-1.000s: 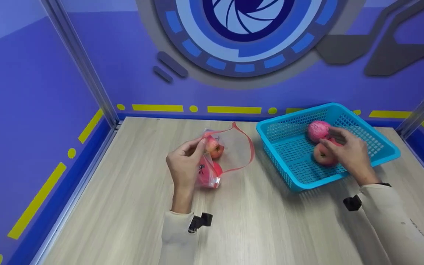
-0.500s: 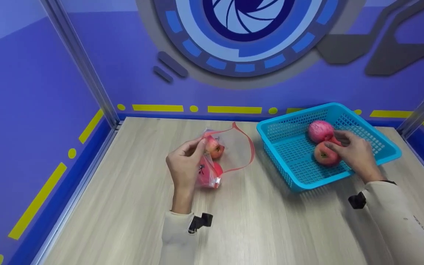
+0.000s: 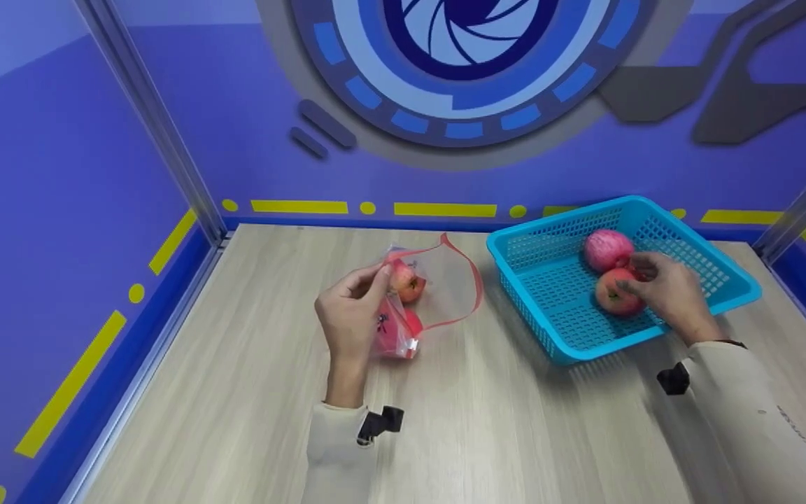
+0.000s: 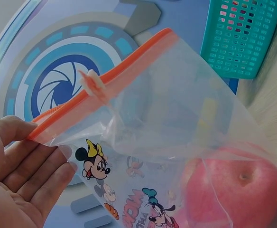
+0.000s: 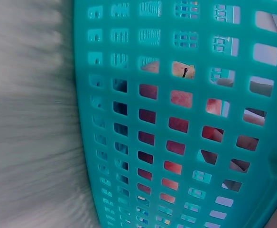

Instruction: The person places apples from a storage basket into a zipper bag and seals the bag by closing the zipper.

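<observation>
My left hand (image 3: 354, 308) pinches the rim of a clear zip bag (image 3: 452, 287) with a red-orange edge between thumb and fingers. The left wrist view shows the bag's mouth, its white slider (image 4: 92, 84), cartoon prints and a red apple (image 4: 243, 185) low in it. Another apple (image 3: 406, 282) lies higher in the bag in the head view. My right hand (image 3: 672, 290) reaches into a blue basket (image 3: 543, 329), fingers curled at the apples. A pink-red apple (image 3: 608, 250) and a front apple (image 3: 618, 292) show there. Red between the fingers is mostly hidden by the hand.
The basket stands on the right of a light wooden table (image 3: 501, 434). Its perforated wall (image 5: 176, 109) fills most of the right wrist view. A blue patterned panel (image 3: 403, 182) closes off the back, with another panel (image 3: 60, 245) on the left.
My right hand lowered slightly to the right within the basket, then shifted a little left, its fingers staying by the apples. My left hand and the bag have not visibly moved.
</observation>
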Demonstrator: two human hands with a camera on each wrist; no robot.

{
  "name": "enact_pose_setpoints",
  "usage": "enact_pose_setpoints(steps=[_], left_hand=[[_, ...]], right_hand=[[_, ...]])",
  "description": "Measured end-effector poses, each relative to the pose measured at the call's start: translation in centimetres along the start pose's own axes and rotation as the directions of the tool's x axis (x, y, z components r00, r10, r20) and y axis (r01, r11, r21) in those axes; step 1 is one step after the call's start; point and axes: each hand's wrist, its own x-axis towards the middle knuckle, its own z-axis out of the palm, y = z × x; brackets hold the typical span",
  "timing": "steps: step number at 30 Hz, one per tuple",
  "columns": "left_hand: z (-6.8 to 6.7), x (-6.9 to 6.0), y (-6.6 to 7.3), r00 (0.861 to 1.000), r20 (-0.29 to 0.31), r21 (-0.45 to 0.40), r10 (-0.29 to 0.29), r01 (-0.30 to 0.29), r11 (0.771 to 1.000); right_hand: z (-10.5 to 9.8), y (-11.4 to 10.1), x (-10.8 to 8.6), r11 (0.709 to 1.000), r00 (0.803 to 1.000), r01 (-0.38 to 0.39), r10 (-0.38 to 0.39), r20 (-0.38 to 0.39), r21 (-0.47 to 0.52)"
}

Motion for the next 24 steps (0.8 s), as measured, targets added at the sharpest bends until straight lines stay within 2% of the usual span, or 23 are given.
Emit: enact_pose_setpoints(steps=[5, 11, 16, 21, 24], left_hand=[[-0.05, 0.03, -0.11, 1.0, -0.001, 0.0, 0.006, -0.006, 1.0], [-0.12, -0.01, -0.06, 1.0, 0.005, 0.0, 0.005, -0.005, 1.0], [-0.13, 0.01, -0.16, 1.0, 0.007, -0.001, -0.003, 0.003, 1.0], [-0.06, 0.0, -0.12, 1.0, 0.004, -0.005, -0.012, 0.012, 1.0], [-0.06, -0.02, -0.14, 1.0, 0.003, -0.003, -0.015, 0.015, 1.0]], right_hand=[[-0.07, 0.14, 0.21, 1.0, 1.0, -0.014, 0.014, 0.022, 0.005], [-0.16, 0.28, 0.59, 0.998, 0.998, -0.026, 0.029, 0.059, -0.062], [-0.2, 0.28, 0.69, 0.997, 0.996, -0.015, 0.022, 0.088, -0.081], [-0.16, 0.42, 0.79, 0.999, 0.993, 0.013, -0.007, 0.117, -0.053], [-0.2, 0.45, 0.89, 1.0, 0.987, -0.009, 0.012, 0.158, -0.019]])
